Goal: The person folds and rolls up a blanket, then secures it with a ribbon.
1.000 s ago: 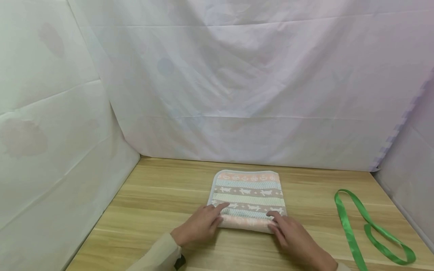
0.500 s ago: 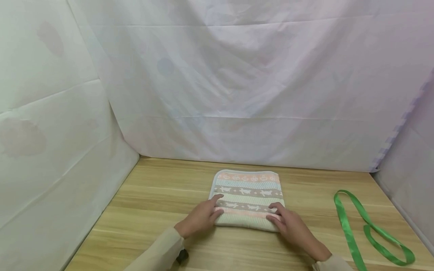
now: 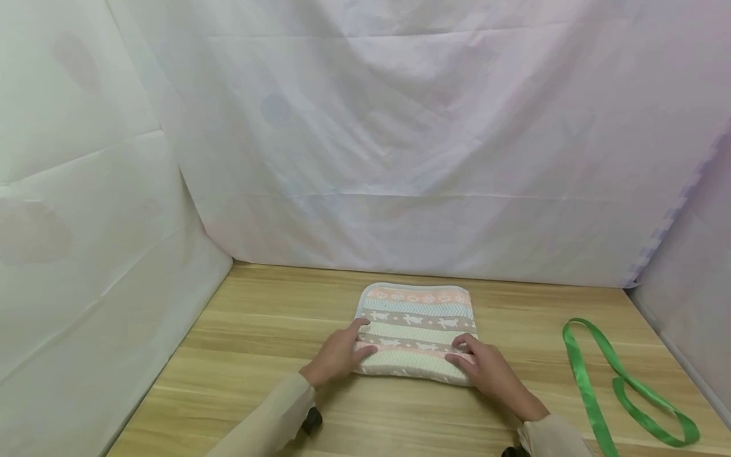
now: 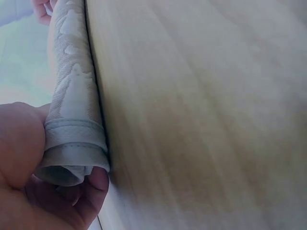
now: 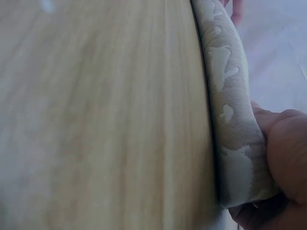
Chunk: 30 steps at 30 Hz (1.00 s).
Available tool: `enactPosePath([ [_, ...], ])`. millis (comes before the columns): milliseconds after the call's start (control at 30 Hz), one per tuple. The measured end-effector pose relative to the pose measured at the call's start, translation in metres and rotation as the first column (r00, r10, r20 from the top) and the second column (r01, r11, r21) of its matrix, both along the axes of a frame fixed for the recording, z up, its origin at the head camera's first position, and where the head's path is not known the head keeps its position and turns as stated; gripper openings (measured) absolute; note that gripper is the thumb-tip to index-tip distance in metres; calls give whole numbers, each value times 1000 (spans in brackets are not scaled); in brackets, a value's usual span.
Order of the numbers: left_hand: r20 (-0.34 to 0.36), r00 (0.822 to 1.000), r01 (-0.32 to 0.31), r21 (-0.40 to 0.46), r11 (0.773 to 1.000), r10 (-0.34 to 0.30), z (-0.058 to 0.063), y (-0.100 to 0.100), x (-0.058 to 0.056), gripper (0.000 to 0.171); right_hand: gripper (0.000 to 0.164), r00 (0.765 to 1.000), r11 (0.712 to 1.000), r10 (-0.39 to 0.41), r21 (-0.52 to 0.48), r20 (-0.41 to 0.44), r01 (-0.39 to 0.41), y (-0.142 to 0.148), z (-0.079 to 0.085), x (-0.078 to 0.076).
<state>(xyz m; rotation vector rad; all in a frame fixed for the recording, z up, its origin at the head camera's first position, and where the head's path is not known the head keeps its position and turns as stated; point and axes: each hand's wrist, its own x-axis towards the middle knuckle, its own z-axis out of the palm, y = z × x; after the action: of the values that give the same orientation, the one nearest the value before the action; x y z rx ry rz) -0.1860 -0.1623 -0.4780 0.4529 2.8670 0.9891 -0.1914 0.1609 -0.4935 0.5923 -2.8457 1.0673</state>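
Note:
A soft striped cloth [image 3: 417, 320] with animal figures and a pale blue edging lies on the wooden table, its near edge rolled up. At the left end of the roll, my left hand [image 3: 335, 357] grips with the thumb on top. My right hand [image 3: 490, 368] holds the other end the same way. Seen in the left wrist view, the roll's end [image 4: 76, 139] is hollow with layered edging, and fingertips curl under it. In the right wrist view, the rolled part [image 5: 228, 105] rests against the table, its end partly covered by my right hand.
A long green ribbon [image 3: 584, 374] lies loosely looped on the table's right side. White cloth walls [image 3: 400, 235] enclose the table at the back and both sides. The wooden tabletop [image 3: 257, 317] extends left of the cloth.
The near edge has rolled further away from me, hiding more stripes and shortening the flat part. Both hands have moved forward slightly with it. The ribbon has stayed put.

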Motion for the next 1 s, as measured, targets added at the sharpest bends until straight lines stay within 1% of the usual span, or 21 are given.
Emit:
enactPosePath([
  [100, 24, 1000, -11, 15, 1000, 10, -1, 0, -2, 57, 23, 1000, 1000, -2, 2, 28, 2, 0, 1, -1],
  [233, 37, 999, -26, 15, 1000, 25, -1, 0, -3, 56, 21, 999, 1000, -9, 6, 52, 9, -1, 2, -1],
  [633, 24, 999, -30, 19, 999, 30, -1, 0, -1, 55, 17, 998, 1000, -21, 13, 52, 20, -2, 2, 1],
  [1000, -4, 1000, -24, 17, 1000, 24, 0, 1, 0, 54, 15, 998, 999, -27, 24, 54, 26, -2, 3, 1],
])
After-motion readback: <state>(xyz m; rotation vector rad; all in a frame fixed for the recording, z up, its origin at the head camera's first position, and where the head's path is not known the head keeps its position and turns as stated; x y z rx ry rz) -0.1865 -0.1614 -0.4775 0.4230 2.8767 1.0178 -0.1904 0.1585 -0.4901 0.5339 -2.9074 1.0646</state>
